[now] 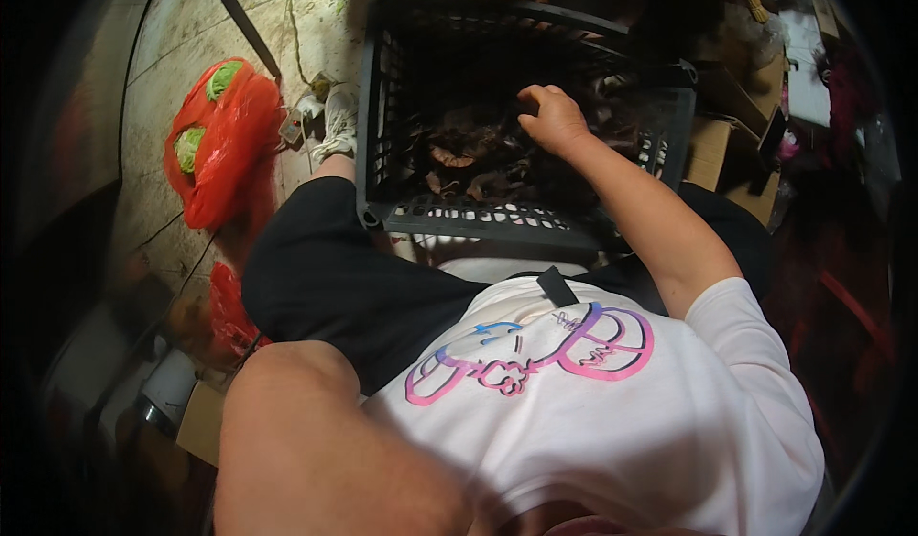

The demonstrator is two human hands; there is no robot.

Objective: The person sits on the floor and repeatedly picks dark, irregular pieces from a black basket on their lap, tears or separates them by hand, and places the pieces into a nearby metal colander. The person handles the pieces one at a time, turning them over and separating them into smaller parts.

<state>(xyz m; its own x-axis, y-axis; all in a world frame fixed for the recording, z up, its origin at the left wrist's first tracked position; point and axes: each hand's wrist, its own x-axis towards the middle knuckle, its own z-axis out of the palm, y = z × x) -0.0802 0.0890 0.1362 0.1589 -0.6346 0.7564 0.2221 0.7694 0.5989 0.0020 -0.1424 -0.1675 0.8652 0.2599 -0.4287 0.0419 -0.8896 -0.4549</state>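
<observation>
A black plastic crate [473,229] with slotted sides stands between my knees. Dark brown, curled, leaf-like pieces [452,156] lie inside it, and much of the interior is in deep shadow. Over the crate's right half hovers my right hand [556,116], its fingers bent with a small gap between finger and thumb. Whether anything dark is pinched there is too shaded to tell. My left arm [308,421] is bent close below the camera, and its hand is out of view.
On the floor to the left lies a red plastic bag [240,149] with green cabbage-like vegetables [189,150] showing. A small box with a cord [292,127] sits by my left shoe [340,123]. Open cardboard boxes [708,152] stand right of the crate.
</observation>
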